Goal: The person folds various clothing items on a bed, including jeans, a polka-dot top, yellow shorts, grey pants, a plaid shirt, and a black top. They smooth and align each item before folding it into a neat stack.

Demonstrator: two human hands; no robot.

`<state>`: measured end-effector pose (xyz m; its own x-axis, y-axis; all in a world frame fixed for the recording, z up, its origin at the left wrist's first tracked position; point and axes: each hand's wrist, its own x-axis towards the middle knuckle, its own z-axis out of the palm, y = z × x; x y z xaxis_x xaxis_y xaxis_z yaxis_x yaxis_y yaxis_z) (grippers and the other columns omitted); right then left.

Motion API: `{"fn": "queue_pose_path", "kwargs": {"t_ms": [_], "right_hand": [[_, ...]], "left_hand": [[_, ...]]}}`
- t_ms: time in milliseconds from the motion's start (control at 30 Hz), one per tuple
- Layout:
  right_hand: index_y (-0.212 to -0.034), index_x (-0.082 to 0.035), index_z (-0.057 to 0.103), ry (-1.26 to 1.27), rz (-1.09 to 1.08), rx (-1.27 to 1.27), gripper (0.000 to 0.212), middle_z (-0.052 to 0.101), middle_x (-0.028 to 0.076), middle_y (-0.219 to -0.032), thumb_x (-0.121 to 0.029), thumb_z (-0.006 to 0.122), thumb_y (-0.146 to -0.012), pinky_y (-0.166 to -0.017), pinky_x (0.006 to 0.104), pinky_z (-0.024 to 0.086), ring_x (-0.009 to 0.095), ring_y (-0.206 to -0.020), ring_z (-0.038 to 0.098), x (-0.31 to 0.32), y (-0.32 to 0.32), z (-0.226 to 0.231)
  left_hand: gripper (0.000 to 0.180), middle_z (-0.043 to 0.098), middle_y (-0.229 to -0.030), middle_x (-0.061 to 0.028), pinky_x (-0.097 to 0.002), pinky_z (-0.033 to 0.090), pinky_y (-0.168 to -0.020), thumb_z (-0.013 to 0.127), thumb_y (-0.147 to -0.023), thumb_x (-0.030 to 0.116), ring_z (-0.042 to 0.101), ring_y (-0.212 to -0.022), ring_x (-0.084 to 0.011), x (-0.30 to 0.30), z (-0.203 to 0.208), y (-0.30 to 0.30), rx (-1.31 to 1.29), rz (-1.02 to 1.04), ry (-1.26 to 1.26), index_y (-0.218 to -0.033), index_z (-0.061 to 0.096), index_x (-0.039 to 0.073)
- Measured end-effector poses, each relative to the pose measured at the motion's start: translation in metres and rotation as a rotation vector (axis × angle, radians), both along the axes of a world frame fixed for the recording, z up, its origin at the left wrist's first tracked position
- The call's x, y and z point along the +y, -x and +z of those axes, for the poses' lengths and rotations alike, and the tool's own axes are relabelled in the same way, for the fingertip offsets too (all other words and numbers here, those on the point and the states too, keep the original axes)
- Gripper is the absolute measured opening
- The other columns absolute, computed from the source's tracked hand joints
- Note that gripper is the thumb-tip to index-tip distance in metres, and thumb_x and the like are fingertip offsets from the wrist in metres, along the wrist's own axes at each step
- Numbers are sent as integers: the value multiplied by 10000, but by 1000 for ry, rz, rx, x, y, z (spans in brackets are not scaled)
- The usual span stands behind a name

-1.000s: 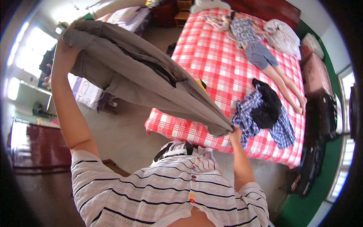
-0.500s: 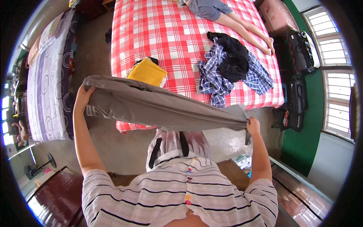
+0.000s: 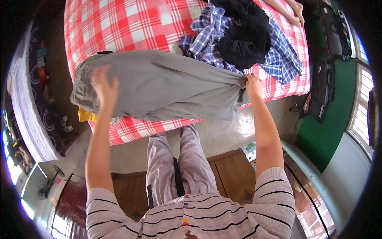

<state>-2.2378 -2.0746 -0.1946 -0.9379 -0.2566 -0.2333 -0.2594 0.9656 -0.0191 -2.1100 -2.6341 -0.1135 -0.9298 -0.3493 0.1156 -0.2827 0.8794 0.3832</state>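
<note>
A pair of grey trousers [image 3: 159, 83] lies spread crosswise over the near end of the bed, its wide end at the left and its narrow end bunched at the right. My left hand [image 3: 104, 87], slightly blurred, is over the wide end with its fingers apart, holding nothing. At the other end my right hand [image 3: 253, 85] pinches the gathered cloth. Just behind it are a blue-and-white plaid shirt [image 3: 284, 55] and a crumpled black garment [image 3: 244, 46]. A yellow folded cloth [image 3: 86, 115] peeks out from under the trousers at the left.
The bed has a red-and-white checked sheet [image 3: 119, 32]. Another person's bare legs [image 3: 288, 14] rest on it at the far right. Dark bags [image 3: 320, 87] stand along the green wall [image 3: 326, 127]. A second bed [image 3: 30, 107] is at the left, beyond a strip of floor.
The grey trousers, stretched in the air between both hands before, have come down onto the bed and over the yellow cloth. My left hand has let go; my right still grips its end.
</note>
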Motion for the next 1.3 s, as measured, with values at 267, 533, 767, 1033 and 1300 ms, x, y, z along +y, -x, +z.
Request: {"fn": "queue_pose_path", "kwargs": {"t_ms": [267, 533, 767, 1033, 1300], "right_hand": [[-1030, -54, 643, 811, -539, -380, 317, 630, 131, -900, -125, 605, -723, -880, 386, 460, 320, -869, 610, 67, -22, -41], [-1071, -56, 607, 532, -357, -239, 343, 602, 128, -1023, 10, 573, -736, -852, 359, 476, 310, -999, 595, 101, -8, -28], [-1170, -110, 534, 492, 49, 30, 528, 525, 147, -1186, -2, 667, -672, -819, 429, 485, 377, -1014, 568, 66, -28, 2], [-947, -19, 658, 706, -490, -99, 237, 672, 127, -927, -25, 676, -711, -743, 330, 505, 277, -838, 655, 111, -18, -25], [-1017, -15, 642, 1329, -979, -834, 170, 650, 7, -890, -106, 649, -873, -714, 249, 497, 99, -810, 608, 116, -87, 64]], "left_hand": [[166, 602, -1001, -118, -330, 496, -795, 592, -838, 52, 606, -933, -232, 264, -65, -42, -315, -316, -717, -1001, 612, 74], [438, 500, -1289, -127, -389, 464, -957, 617, -907, 214, 514, -1188, -246, 388, -95, -32, -650, 881, -1931, -1271, 447, 39], [445, 462, -1276, -115, -448, 456, -905, 702, -846, 162, 503, -1128, -244, 428, -106, 4, -581, 1414, -1843, -1201, 447, 79], [383, 566, -926, -13, -296, 436, -641, 745, -792, 67, 508, -772, -136, 441, -91, 1, -457, 1440, -1667, -1067, 488, 139], [281, 588, -977, -11, -269, 481, -725, 718, -815, 94, 565, -845, -139, 415, -33, -159, -796, 1069, -2039, -1042, 553, 112]]}}
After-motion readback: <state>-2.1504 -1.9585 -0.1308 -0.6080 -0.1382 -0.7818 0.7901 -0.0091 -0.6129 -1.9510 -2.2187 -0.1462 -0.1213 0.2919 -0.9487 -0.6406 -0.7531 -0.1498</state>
